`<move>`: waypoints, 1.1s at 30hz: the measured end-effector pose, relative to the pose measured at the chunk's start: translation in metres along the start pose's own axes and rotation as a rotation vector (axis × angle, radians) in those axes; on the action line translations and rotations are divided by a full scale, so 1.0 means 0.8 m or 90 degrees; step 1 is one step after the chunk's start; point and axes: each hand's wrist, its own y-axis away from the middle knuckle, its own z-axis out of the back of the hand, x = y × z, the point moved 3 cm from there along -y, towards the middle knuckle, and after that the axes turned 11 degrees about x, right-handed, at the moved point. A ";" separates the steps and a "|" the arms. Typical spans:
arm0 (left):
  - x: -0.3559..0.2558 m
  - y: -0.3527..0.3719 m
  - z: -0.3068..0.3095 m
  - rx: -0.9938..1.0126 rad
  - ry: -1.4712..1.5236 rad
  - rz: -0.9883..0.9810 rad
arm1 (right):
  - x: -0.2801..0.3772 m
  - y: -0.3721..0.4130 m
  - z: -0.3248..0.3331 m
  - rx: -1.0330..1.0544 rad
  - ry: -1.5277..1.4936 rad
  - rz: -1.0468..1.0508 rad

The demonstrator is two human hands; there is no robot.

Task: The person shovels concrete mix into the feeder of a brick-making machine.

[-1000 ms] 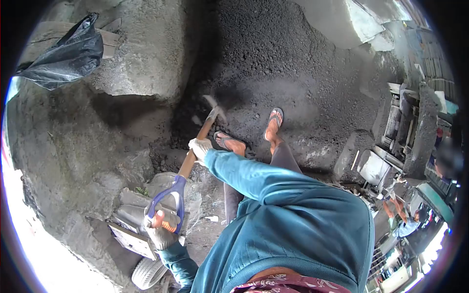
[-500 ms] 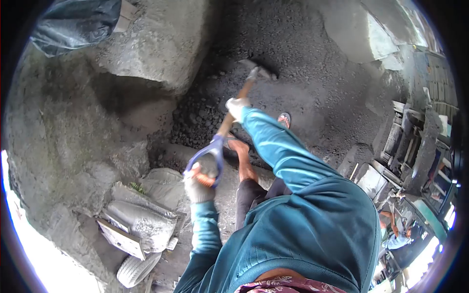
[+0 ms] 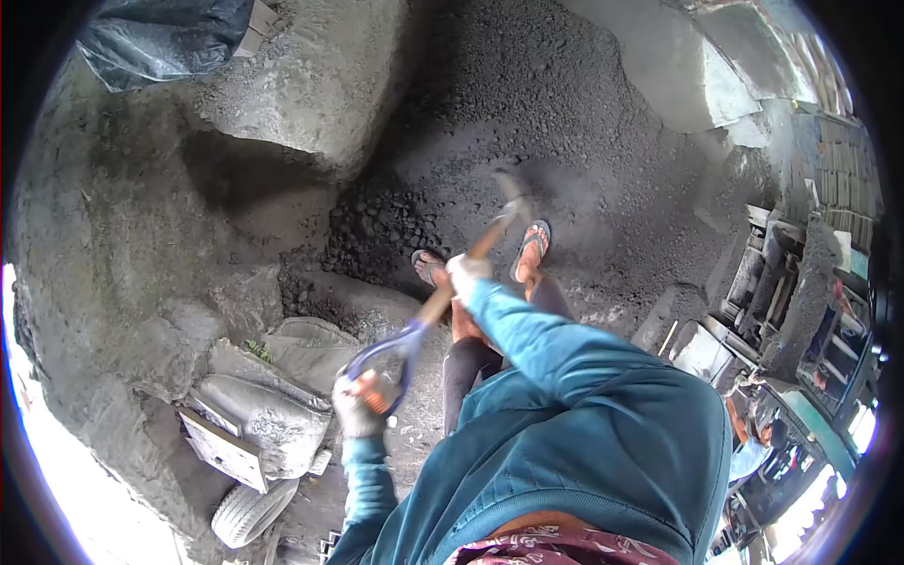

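- Left grip (image 3: 361,411): gloved and closed tight round the orange crossbar inside the blue D-handle (image 3: 384,363) of the shovel (image 3: 443,299).
- Right grip (image 3: 467,274): gloved in white and wrapped shut round the wooden shaft, further up toward the blade. The teal sleeve (image 3: 527,334) runs back from it to the shoulder.
- The shovel slants from the D-handle at lower left up to the blade (image 3: 513,188) at upper right. The blade is blurred, low over the dark ground just beyond the feet; whether it touches cannot be told.
- Two feet in flip-flops: the left foot (image 3: 428,267) is just beside the shaft, and the right foot (image 3: 532,247) is just under the blade end.
- A heap of dark gravel (image 3: 537,85) rises past the blade, toward the far edge of the ground. Coarser black lumps (image 3: 377,231) lie at its near left foot.
- Grey cement-crusted mounds (image 3: 311,85) stand left of the gravel, with a black plastic bag (image 3: 155,38) on top at the far left corner.
- A wheelbarrow (image 3: 226,452) stands near the left grip, its wheel (image 3: 243,513) toward the near edge, with grey sacks (image 3: 273,410) lying in it.
- Machinery (image 3: 796,282) stands along the right edge. Another person (image 3: 749,452) is at the near right, well apart.
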 end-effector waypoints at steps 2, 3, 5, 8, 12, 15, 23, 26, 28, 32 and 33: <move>0.051 -0.039 -0.053 -0.058 0.013 0.033 | 0.028 -0.002 0.087 0.021 -0.200 -0.024; 0.081 -0.059 -0.057 0.085 0.097 0.051 | 0.052 0.007 0.118 0.013 -0.203 -0.043; 0.096 -0.068 -0.084 0.001 0.011 0.058 | 0.065 -0.017 0.143 0.070 -0.191 -0.078; 0.024 -0.019 -0.137 -0.068 -0.074 -0.047 | 0.068 -0.021 0.083 0.187 -0.151 -0.077; -0.061 0.083 -0.234 -0.083 -0.380 -0.172 | 0.074 0.063 -0.006 0.404 -0.308 -0.083; -0.083 0.125 -0.322 0.040 -0.741 -0.204 | 0.128 0.136 0.010 0.513 -0.543 -0.109; -0.106 0.090 -0.447 0.535 -0.988 -0.554 | 0.236 0.026 0.228 0.385 -0.513 0.015; -0.114 0.037 -0.428 0.337 -1.042 -0.655 | 0.269 -0.018 0.313 0.197 -0.581 0.096; -0.116 -0.014 -0.400 0.225 -0.901 -0.584 | 0.282 -0.028 0.368 0.131 -0.623 0.191; -0.097 -0.129 -0.305 0.138 -0.225 -0.124 | 0.360 0.039 0.427 0.041 -0.729 0.274; -0.098 -0.152 -0.293 0.161 -0.062 0.035 | 0.375 0.047 0.428 0.010 -0.750 0.266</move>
